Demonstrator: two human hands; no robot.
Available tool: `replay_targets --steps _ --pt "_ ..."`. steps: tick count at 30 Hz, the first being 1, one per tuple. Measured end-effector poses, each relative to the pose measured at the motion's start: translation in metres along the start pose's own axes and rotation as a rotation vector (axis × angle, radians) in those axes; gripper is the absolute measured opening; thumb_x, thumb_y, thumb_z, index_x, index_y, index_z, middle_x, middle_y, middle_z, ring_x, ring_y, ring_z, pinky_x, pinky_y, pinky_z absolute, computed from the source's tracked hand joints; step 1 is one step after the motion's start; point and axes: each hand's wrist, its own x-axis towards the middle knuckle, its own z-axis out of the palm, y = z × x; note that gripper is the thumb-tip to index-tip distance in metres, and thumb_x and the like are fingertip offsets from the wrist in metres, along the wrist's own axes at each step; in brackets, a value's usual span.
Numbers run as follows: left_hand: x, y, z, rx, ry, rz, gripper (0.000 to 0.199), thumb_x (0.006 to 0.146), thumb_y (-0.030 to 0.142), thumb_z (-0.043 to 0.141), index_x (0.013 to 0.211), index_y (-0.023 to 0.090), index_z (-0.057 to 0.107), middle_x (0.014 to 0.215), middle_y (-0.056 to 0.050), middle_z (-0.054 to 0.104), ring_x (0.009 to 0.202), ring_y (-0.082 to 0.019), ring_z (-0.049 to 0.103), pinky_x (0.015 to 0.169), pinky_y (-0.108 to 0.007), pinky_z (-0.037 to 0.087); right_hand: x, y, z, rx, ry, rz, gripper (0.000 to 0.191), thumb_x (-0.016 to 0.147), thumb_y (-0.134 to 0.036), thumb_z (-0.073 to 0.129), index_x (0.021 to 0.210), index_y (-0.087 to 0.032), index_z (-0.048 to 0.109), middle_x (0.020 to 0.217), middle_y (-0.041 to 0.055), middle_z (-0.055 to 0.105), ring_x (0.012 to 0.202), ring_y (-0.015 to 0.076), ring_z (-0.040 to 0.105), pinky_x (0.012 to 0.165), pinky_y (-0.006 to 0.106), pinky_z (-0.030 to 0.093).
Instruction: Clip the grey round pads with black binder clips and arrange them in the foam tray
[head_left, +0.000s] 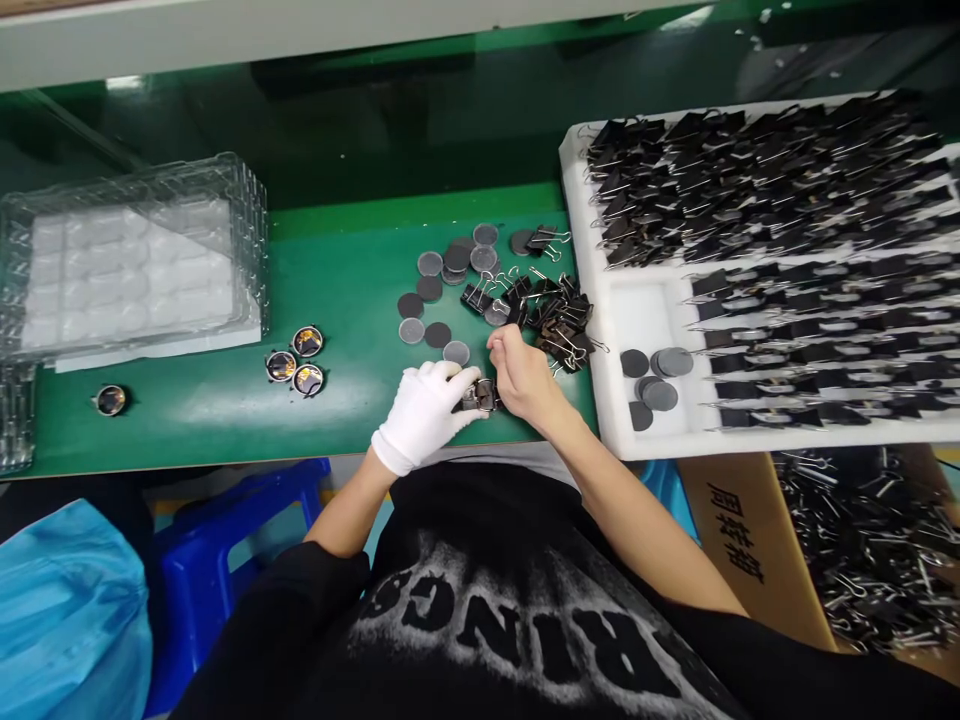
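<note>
My left hand (421,412), in a white glove, pinches a small dark piece with shiny metal edges, apparently a black binder clip (487,394), near the bench's front edge. Bare and curled closed, my right hand (525,372) sits against the right side of that piece; whatever its fingers hold is hidden. Just beyond my right hand lies a heap of black binder clips (562,318) with silver wire handles. Several thin round discs (438,335), some dark grey and some with pale clear-looking faces, are scattered beyond my left hand.
Small round watch-like pieces (307,342) lie on the green bench (352,300) at left, near stacked clear plastic trays (259,250). A white foam tray (619,400) at right holds rows of clips and some discs. Below stands a cardboard box (731,540) of clips; a blue stool (202,560) is lower left.
</note>
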Motion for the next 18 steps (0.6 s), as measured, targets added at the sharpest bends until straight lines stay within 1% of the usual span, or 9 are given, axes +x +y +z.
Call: replay_targets --steps 5,8,9,11,13,14,15,17,18 --pt "0.002 0.002 0.004 -0.004 0.022 -0.023 0.06 0.09 0.058 0.067 0.14 0.027 0.057 0.123 -0.01 0.067 0.105 -0.029 0.059 0.081 -0.039 0.04 0.003 0.0 0.001 0.004 -0.012 -0.016 0.021 0.106 -0.034 0.029 0.102 -0.024 0.048 0.085 0.0057 0.064 0.076 0.021 0.062 0.074 0.033 0.046" --pt "-0.002 0.001 0.005 -0.058 0.07 -0.032 0.061 0.091 0.055 0.067 0.143 0.025 0.055 0.125 -0.011 0.068 0.109 -0.029 0.061 0.087 -0.04 0.044 -0.001 -0.002 -0.009 0.128 0.015 -0.024 0.029 0.107 -0.041 0.029 0.109 -0.024 0.052 0.086 0.0044 0.065 0.077 0.0201 0.064 0.076 0.034 0.05" --pt "-0.004 0.0 0.004 -0.104 0.099 -0.036 0.058 0.093 0.053 0.065 0.142 0.025 0.055 0.125 -0.011 0.068 0.11 -0.028 0.061 0.09 -0.04 0.045 -0.005 -0.003 -0.015 0.196 0.029 -0.041 0.034 0.108 -0.044 0.027 0.115 -0.023 0.053 0.09 0.0051 0.067 0.082 0.0201 0.065 0.079 0.035 0.051" --pt "-0.009 0.0 0.0 -0.234 0.15 -0.052 0.048 0.098 0.048 0.059 0.14 0.026 0.056 0.125 -0.009 0.068 0.112 -0.025 0.064 0.095 -0.038 0.047 -0.018 -0.007 -0.027 0.294 0.027 -0.096 0.04 0.107 -0.049 0.03 0.128 -0.023 0.053 0.11 0.0091 0.069 0.102 0.0217 0.067 0.088 0.038 0.054" --pt "-0.014 0.0 -0.004 -0.348 0.172 -0.088 0.034 0.103 0.042 0.05 0.131 0.025 0.061 0.12 -0.006 0.071 0.108 -0.02 0.067 0.096 -0.033 0.049 -0.033 -0.011 -0.035 0.307 -0.023 -0.118 0.046 0.1 -0.053 0.05 0.137 -0.025 0.053 0.131 0.0117 0.063 0.12 0.025 0.062 0.096 0.042 0.054" --pt "-0.015 0.001 -0.006 -0.375 0.162 -0.105 0.031 0.105 0.039 0.044 0.124 0.024 0.064 0.114 -0.006 0.072 0.103 -0.019 0.068 0.093 -0.032 0.05 -0.04 -0.013 -0.038 0.305 -0.054 -0.092 0.049 0.095 -0.052 0.061 0.136 -0.026 0.056 0.135 0.0116 0.062 0.12 0.026 0.063 0.096 0.042 0.055" --pt "-0.015 0.002 -0.008 -0.378 0.145 -0.117 0.031 0.106 0.035 0.04 0.116 0.022 0.066 0.105 -0.005 0.073 0.097 -0.019 0.07 0.09 -0.031 0.05 -0.046 -0.014 -0.038 0.315 -0.079 -0.037 0.049 0.089 -0.05 0.07 0.131 -0.026 0.061 0.131 0.0109 0.065 0.114 0.0258 0.066 0.092 0.041 0.057" --pt "-0.013 0.006 -0.012 -0.349 0.1 -0.119 0.035 0.106 0.028 0.034 0.105 0.019 0.067 0.087 -0.006 0.072 0.083 -0.019 0.07 0.083 -0.032 0.051 -0.054 -0.015 -0.037 0.4 -0.09 0.128 0.041 0.082 -0.046 0.077 0.115 -0.023 0.069 0.11 0.0082 0.072 0.092 0.0228 0.072 0.079 0.037 0.06" --pt "-0.011 0.009 -0.015 -0.349 0.075 -0.109 0.036 0.105 0.026 0.032 0.103 0.018 0.067 0.079 -0.005 0.07 0.077 -0.019 0.069 0.079 -0.032 0.051 -0.056 -0.015 -0.036 0.465 -0.071 0.218 0.036 0.081 -0.046 0.078 0.106 -0.021 0.071 0.097 0.0065 0.074 0.081 0.021 0.072 0.072 0.035 0.059"
